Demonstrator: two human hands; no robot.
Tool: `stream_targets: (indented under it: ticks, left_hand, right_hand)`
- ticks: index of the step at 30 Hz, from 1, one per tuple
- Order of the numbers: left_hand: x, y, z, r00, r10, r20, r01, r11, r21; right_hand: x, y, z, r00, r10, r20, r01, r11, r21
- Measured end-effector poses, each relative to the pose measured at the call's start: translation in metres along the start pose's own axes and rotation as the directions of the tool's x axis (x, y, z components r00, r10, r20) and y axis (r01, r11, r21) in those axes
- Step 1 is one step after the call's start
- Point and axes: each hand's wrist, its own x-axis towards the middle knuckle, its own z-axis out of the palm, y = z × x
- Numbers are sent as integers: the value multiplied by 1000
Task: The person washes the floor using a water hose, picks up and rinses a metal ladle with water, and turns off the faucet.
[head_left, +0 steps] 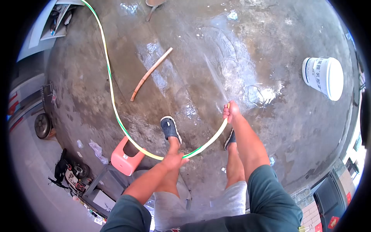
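A yellow hose with green stripes (pixel 210 142) bends in a wide curve across the floor and up to my hands. My right hand (pixel 232 111) is closed around its end, and a thin stream of water (pixel 216 79) shoots forward onto the wet concrete floor (pixel 266 50). Lower and to the left, my left hand (pixel 176 160) grips the same hose in front of my leg; its fingers are partly hidden. Ahead of my feet lies a curved brown wooden stick (pixel 148 76).
A pink plastic stool (pixel 125 162) is at my left, near the hose. A white bucket (pixel 322 77) with printed lettering is at the right. The head of a shovel-like tool (pixel 154 3) shows at the top edge. Plastic scraps (pixel 98 151) and a toy-like vehicle (pixel 73 176) lie at left.
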Motion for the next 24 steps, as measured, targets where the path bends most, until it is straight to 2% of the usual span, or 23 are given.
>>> stream_targets:
  ticks: [8, 11, 14, 17, 20, 23, 24]
  left_hand:
    - [-28, 34, -18, 998, 23, -50, -24, 1000, -18]
    - [-45, 44, -27, 995, 37, -98, -38, 999, -12]
    - [-59, 55, -38, 992, 18, -127, -19, 1000, -6]
    - [-74, 63, -42, 995, 35, -89, -33, 999, 21]
    - [-91, 77, -46, 998, 50, -39, -47, 996, 70]
    - [-92, 71, -33, 979, 198, -54, -191, 975, 114]
    - [-96, 79, -34, 983, 185, -15, -182, 976, 118]
  right_hand:
    - [-54, -38, 19, 996, -92, 18, 93, 991, -94]
    - [-72, -44, 23, 992, -117, 36, 119, 992, -43]
    - [-91, -54, 22, 995, -96, 42, 97, 995, -35]
    - [-105, -49, 13, 995, -63, 71, 66, 997, -33]
    - [-120, -26, -12, 995, -51, -84, 52, 999, 9]
    - [-131, -12, -50, 998, 14, -57, -9, 996, 91]
    - [-139, -8, -59, 998, 34, -48, -28, 992, 123]
